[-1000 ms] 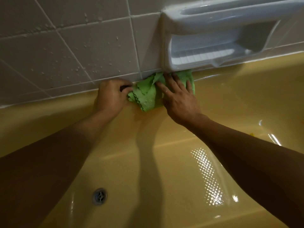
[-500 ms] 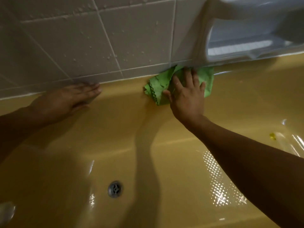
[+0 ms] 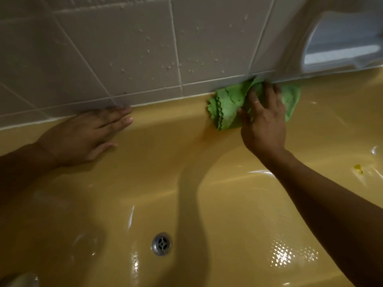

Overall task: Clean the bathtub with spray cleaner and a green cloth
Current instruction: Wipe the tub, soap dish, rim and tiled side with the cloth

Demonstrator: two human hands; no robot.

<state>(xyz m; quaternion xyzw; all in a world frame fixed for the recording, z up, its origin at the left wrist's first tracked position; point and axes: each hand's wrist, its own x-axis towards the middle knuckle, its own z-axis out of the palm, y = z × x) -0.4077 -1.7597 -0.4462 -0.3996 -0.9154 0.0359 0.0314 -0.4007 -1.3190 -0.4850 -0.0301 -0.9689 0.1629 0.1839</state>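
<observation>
Head view: one glossy yellow bathtub (image 3: 165, 162), smooth and wet with glints, meets a wall of matt grey tiles (image 3: 124, 48) beaded with droplets. One green cloth (image 3: 228, 102) – soft, crumpled, scallop-edged – lies on the tub's far ledge against the tiles, below a white glazed soap dish (image 3: 335, 48). The right hand (image 3: 263, 125) presses on it, fingers spread and fairly straight. The left hand (image 3: 83, 135) rests flat on the ledge, holding nothing. One round metal drain (image 3: 161, 243) sits in the floor.

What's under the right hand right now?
The green cloth, bunched against the bathtub rim below the tiled wall. The right hand covers its middle; the rim beneath the cloth is hidden.
</observation>
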